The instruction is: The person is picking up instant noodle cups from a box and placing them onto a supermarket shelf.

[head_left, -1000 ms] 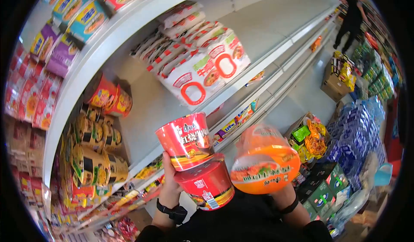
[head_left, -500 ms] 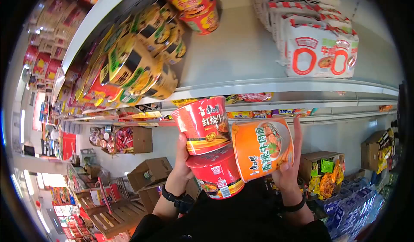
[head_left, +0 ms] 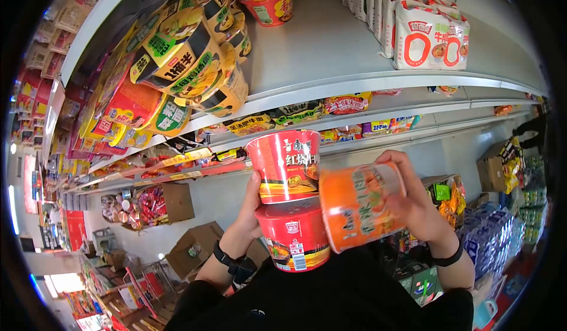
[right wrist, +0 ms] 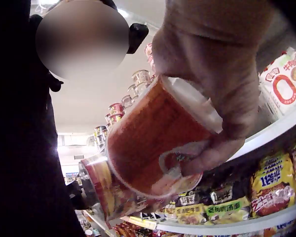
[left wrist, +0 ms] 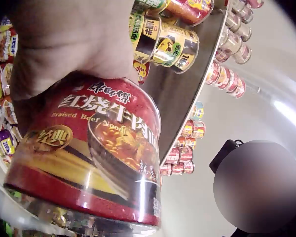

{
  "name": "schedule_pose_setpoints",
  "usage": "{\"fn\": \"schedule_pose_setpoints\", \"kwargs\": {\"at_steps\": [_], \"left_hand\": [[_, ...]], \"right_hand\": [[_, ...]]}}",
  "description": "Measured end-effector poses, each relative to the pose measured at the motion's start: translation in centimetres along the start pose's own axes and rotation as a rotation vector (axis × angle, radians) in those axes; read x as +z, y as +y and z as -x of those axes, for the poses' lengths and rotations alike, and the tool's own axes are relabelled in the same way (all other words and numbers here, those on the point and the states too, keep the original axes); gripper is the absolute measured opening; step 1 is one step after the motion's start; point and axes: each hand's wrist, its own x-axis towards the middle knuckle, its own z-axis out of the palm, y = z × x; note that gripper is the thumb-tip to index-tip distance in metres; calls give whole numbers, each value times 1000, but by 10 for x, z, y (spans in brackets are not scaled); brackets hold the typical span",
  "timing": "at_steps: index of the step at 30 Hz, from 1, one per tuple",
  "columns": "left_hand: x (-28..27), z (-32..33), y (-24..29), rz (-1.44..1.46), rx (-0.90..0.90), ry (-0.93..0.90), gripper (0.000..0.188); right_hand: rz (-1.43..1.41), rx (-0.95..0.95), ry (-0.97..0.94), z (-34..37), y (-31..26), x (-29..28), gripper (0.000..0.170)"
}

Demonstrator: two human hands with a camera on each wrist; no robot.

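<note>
Red cups [head_left: 290, 194] are gripped by the left hand [head_left: 247, 213], an orange cup [head_left: 357, 213] by the right hand [head_left: 424, 210]; holding is judged the current step. Steady support is next required.

Red noodle tub [head_left: 284, 168] stacked on second red tub [head_left: 294, 236]; orange tub [head_left: 354, 207] turned sideways, just beside.

Yellow-and-black noodle bowls [head_left: 177, 59], two stacked red noodle bowls [head_left: 271, 9] and white-and-red noodle multipacks [head_left: 434, 31] stand on a pale shelf [head_left: 331, 41], above bagged instant noodles [head_left: 298, 112], while a cardboard box [head_left: 179, 203] of red-wrapped packets [head_left: 155, 206] sits on the floor [head_left: 217, 192].
</note>
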Motion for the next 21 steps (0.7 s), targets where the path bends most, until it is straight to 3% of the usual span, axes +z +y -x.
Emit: {"fn": "schedule_pose_setpoints", "kwargs": {"at_steps": [2,3,4,7,10,14,17,18,21], "left_hand": [[-11,6,11,27,-19,-36,85],[-17,8,18,43,-1,-65,85],[-24,11,25,60,18,-94,86],[-40,25,43,23,80,-118,86],[-61,40,47,-45,120,-79,84],[-84,55,56,37,146,-56,83],[-80,73,64,38,202,-36,82],[-82,75,66,36,214,-41,82],[-71,84,63,-22,222,16,83]], "right_hand": [[-282,18,275,3,9,28,69],[-437,-88,396,1,13,51,69],[-428,-94,399,1,22,66,69],[-748,-295,753,0,46,112,79],[-744,-273,789,-4,70,158,90],[-828,-194,598,-1,78,180,106],[-560,-32,308,16,45,164,122],[-555,-41,299,17,41,158,122],[-437,155,39,27,42,123,119]]}}
